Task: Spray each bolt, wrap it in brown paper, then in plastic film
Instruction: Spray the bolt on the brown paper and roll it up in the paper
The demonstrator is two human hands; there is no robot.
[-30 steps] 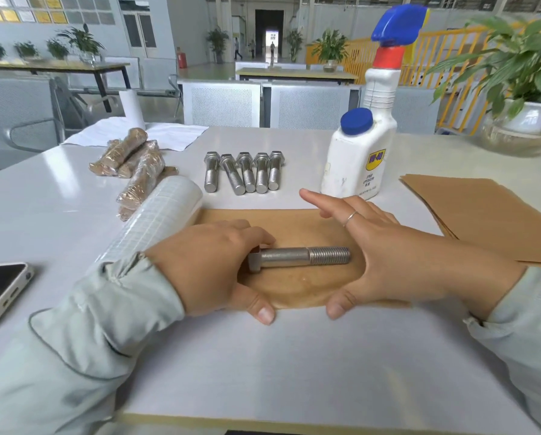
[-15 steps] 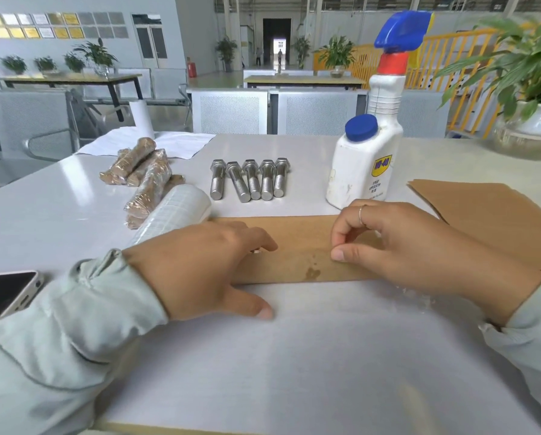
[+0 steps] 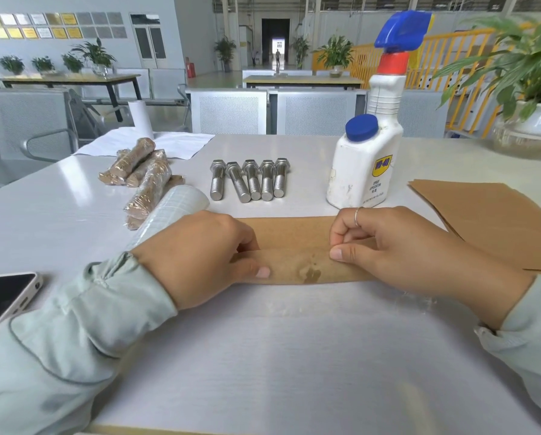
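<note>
Both hands' grip (image 3: 200, 255) (image 3: 398, 246), fingers curled, on rolled brown paper (image 3: 297, 262).

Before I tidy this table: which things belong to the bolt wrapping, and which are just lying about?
Job: brown sheet held by left hand and right hand; five bare bolts; spray bottle; film roll; paper stack; wrapped bolts.
Lying about: phone; potted plant.

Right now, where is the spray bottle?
The spray bottle stands upright on the table's far right, right of five bare bolts, just beyond the right hand.
</note>
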